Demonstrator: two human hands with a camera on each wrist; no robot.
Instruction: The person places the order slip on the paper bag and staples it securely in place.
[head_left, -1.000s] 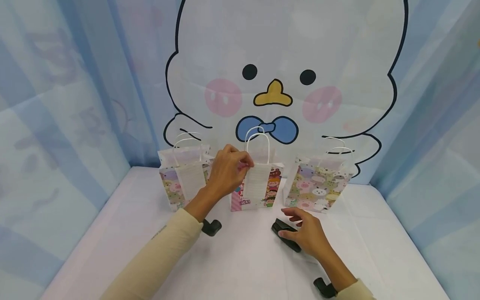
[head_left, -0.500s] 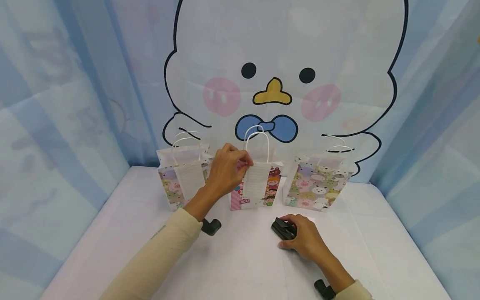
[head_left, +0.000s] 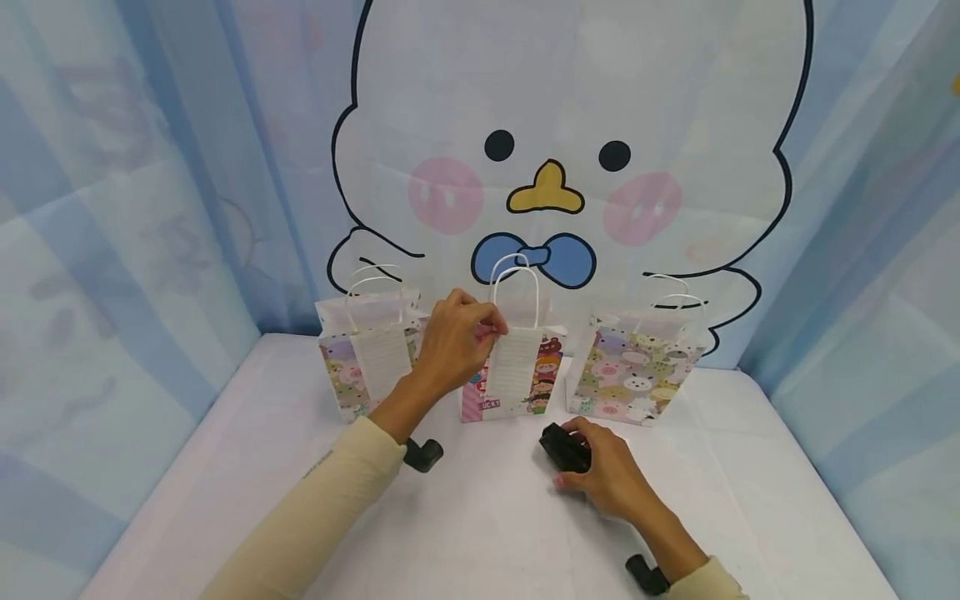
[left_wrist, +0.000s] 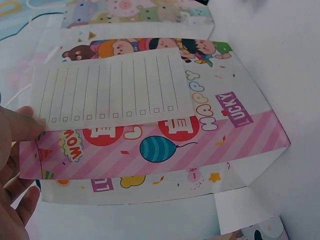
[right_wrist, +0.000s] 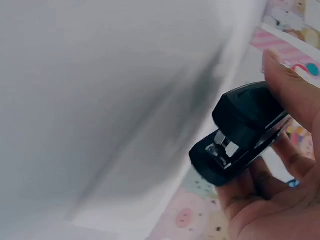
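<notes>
Left hand [head_left: 453,342] is pinching the corner of a ruled sheet [head_left: 513,362] against the top edge of the middle gift bag [head_left: 548,377]; thumb is lying on the sheet, which is covering part of the bag's printed front. Right hand [head_left: 611,471] is gripping a black stapler [head_left: 564,448], thumb on one side and fingers on the other, nose poking out ahead and to that hand's left; I can't tell whether it's touching the tabletop [head_left: 480,533]. Middle bag is standing upright, ahead-left of the right hand, its white handles [head_left: 537,292] looping up just right of the left hand. Right gift bag [head_left: 637,375], animal print, is standing right beyond the right hand. Left gift bag [head_left: 343,367] is standing to the left of the left hand, with a second sheet [head_left: 380,354] lying over its front; left hand and forearm are blocking part of both from where I'm standing. A black fitting is showing at each wrist, left [head_left: 423,456] and right [head_left: 647,577]. Cartoon backdrop [head_left: 697,92] is hanging behind the bags, beyond both hands.
</notes>
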